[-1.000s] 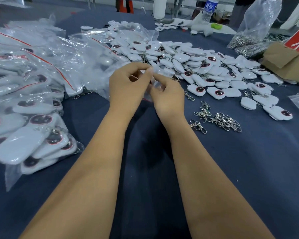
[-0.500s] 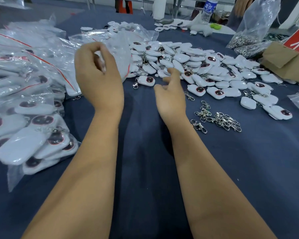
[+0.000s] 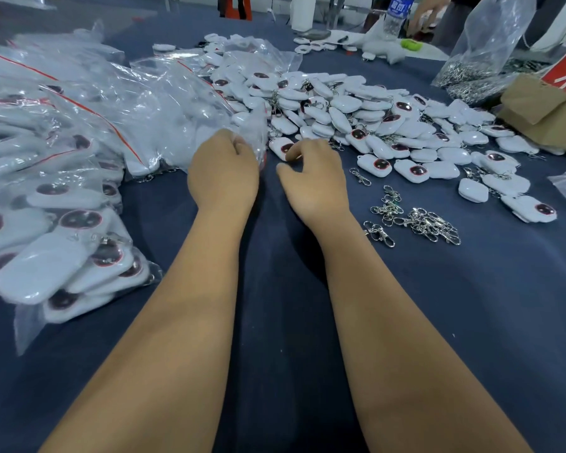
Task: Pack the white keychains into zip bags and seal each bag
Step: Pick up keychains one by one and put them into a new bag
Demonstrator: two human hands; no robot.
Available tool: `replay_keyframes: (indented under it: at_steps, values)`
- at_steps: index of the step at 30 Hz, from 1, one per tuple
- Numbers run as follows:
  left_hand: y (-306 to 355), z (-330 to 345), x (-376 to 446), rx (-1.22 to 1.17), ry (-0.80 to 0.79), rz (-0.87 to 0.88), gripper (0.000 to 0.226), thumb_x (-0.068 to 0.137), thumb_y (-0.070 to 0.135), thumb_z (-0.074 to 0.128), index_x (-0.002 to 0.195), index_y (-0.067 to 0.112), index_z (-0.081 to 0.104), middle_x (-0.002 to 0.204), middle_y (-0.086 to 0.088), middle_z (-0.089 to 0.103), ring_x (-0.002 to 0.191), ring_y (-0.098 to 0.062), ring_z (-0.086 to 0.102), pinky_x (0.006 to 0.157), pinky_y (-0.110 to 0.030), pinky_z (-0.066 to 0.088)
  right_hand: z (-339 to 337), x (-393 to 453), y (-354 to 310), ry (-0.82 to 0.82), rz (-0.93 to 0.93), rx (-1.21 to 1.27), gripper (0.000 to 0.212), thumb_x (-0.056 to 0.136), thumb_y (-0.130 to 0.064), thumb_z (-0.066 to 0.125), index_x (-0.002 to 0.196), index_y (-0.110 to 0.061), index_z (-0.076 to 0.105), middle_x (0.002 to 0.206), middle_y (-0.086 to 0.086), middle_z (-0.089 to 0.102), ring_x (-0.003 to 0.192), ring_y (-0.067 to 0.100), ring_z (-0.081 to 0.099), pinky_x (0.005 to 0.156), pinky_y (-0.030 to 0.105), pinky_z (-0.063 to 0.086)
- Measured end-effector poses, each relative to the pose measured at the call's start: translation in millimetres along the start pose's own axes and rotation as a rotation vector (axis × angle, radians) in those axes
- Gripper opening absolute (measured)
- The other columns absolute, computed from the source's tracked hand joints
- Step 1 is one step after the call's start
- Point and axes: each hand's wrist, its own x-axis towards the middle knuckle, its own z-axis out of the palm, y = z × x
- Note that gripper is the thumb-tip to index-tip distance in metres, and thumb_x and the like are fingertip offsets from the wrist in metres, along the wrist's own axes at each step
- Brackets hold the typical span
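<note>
Head view, left hand: the left hand (image 3: 223,171) is seen at the centre of the frame, its fingers curled onto the edge of a clear zip bag (image 3: 242,138) drawn from the heap just above it; the film appears to be pinched, probably so that one bag is separated from the rest, though the fingertips are hidden.

Head view, right hand: the right hand (image 3: 314,178) is placed just right of the left, with fingers loosely bent and parted; nothing is enclosed, and the fingertips are just touching or about to touch a single keychain (image 3: 283,148) lying face up at the near edge of the pile.

Head view, loose stock: the white keychains (image 3: 356,116) are heaped in the upper centre and spread to the right, within easy reach of the right hand.

Head view, bag supply: empty zip bags (image 3: 128,106) with red seal lines are piled in the upper left, on the side of the hand that takes them.

Head view, finished work: filled bags (image 3: 62,253) are stacked at the left edge, kept apart from the unpacked stock.

Head view, clasps: loose metal clasps (image 3: 415,217) lie right of the right forearm on the blue cloth (image 3: 471,322).

Head view, step judged: a new bag and a keychain are being fetched; filling and sealing are not yet done.
</note>
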Motion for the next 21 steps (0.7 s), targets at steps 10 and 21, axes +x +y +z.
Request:
replay_keyframes:
  at_steps: [10, 21]
  values:
    - [-1.7, -0.4, 1.3, -0.041, -0.015, -0.021, 0.035, 0.097, 0.015, 0.038, 0.119, 0.015, 0.065, 0.124, -0.012, 0.059, 0.112, -0.031, 0.055, 0.079, -0.033, 0.038, 1.9, 0.5, 0.5, -0.109, -0.034, -0.107, 0.04, 0.094, -0.033, 0.049, 0.133, -0.024, 0.053, 0.137, -0.005, 0.052, 0.125, 0.027, 0.043, 0.101, 0.039, 0.034]
    - [2.6, -1.7, -1.4, -0.033, -0.027, 0.013, 0.018, 0.094, 0.021, 0.042, 0.09, 0.011, 0.055, 0.104, -0.009, 0.055, 0.104, -0.034, 0.052, 0.071, -0.036, 0.034, -4.1, -2.0, -2.1, -0.158, 0.001, -0.08, 0.053, 0.088, -0.015, 0.048, 0.139, -0.028, 0.053, 0.136, 0.002, 0.056, 0.126, 0.028, 0.041, 0.101, 0.036, 0.034]
